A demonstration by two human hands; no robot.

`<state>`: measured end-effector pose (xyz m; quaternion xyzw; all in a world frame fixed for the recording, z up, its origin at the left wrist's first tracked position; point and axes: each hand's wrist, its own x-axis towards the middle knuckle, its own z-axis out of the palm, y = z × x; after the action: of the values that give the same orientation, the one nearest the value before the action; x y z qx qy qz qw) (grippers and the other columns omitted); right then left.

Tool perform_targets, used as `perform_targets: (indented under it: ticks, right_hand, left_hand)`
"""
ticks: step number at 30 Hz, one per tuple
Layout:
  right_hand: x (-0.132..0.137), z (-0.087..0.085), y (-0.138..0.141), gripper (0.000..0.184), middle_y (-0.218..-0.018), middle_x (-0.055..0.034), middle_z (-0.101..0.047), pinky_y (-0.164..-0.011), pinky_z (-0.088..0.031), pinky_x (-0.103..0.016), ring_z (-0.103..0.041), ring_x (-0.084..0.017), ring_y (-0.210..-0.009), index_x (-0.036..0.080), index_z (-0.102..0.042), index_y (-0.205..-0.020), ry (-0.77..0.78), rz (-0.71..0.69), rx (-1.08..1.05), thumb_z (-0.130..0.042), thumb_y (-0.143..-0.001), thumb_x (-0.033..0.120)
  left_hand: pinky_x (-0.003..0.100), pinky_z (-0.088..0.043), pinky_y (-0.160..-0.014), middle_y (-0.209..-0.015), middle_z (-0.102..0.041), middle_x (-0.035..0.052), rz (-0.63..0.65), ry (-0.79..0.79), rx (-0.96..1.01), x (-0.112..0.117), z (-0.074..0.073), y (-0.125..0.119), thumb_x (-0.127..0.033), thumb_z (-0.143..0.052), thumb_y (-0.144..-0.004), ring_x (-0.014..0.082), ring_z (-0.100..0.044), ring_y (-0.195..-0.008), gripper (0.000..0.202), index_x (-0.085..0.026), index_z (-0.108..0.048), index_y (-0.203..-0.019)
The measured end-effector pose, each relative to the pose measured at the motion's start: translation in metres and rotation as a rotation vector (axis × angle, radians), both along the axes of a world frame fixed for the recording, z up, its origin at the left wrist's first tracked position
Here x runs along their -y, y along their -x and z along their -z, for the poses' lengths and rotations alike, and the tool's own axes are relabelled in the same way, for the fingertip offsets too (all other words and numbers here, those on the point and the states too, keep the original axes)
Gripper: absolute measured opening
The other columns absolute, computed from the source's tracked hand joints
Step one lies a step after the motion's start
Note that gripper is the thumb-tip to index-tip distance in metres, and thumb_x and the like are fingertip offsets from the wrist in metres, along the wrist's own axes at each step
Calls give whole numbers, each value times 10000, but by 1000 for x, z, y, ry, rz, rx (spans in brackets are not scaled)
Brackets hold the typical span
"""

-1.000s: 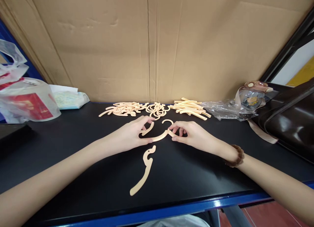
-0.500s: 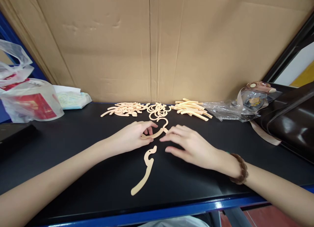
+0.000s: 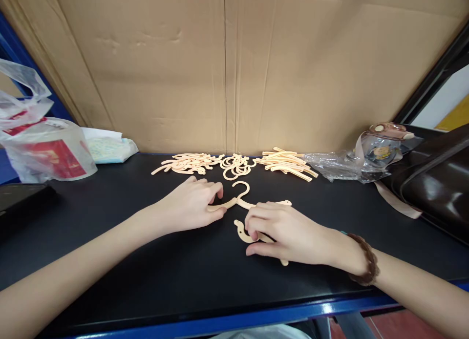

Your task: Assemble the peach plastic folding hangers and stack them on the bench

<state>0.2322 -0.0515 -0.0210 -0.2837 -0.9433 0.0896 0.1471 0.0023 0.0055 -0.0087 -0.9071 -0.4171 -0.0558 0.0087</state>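
Note:
A cream plastic clothes hanger [image 3: 246, 202], with its hook and two arms joined, lies on the black table. My left hand [image 3: 194, 202] is at the hanger's left end, its thumb and curled fingers closed around that arm. Nearer to me, my right hand [image 3: 278, 226] grips a loose curved hanger arm [image 3: 242, 231] with a notched, holed end that sticks out to the left. Its other tip shows below my palm; the middle is hidden under my fingers. The right hand also covers part of the joined hanger's right arm.
Along the cardboard wall lie piles of curved hanger arms [image 3: 188, 163], hooks [image 3: 238, 165] and straight bars [image 3: 286, 162]. At left stand a plastic bag [image 3: 54, 151], a tissue pack [image 3: 110, 149] and a dark flat device [image 3: 24, 197]. At right are clear wrap [image 3: 330, 165] and a brown bag [image 3: 439, 178].
The loose arm was lying untouched in front; my right hand has closed on it, and it now lies turned and further right. The joined hanger has shifted slightly left and toward me.

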Motion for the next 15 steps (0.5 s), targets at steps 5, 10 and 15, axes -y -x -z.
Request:
perform_targets:
  ticks: [5,10,15]
  right_hand:
    - [-6,0,-8,58,-867,16,-618,-706,-420,-231,-562,-124,-773,220,-589,-936,67,76,-17,-603,-880,225]
    - [-8,-5,-13,184,-868,-3,-659,-678,-436,-228,-588,-124,-712,203,-624,-1001,69,59,-61,-529,-866,120]
    - [-20,-11,-25,207,-839,-18,-664,-656,-446,-231,-603,-130,-717,182,-652,-1023,73,157,-154,-503,-887,138]
  left_hand:
    - [336,-392,-912,-1234,-575,77,254,-122,85,6,10,-9,-254,-431,-934,223,-518,-1114,278,-191,-526,-1188]
    - [329,-313,-988,-1251,-583,34,389,-32,110,13,18,-19,-142,-382,-948,176,-500,-1154,318,-231,-513,-1224]
    - [352,-323,-860,-846,-641,3,305,-107,109,12,14,-20,-350,-456,-947,163,-558,-826,220,-194,-596,-877]
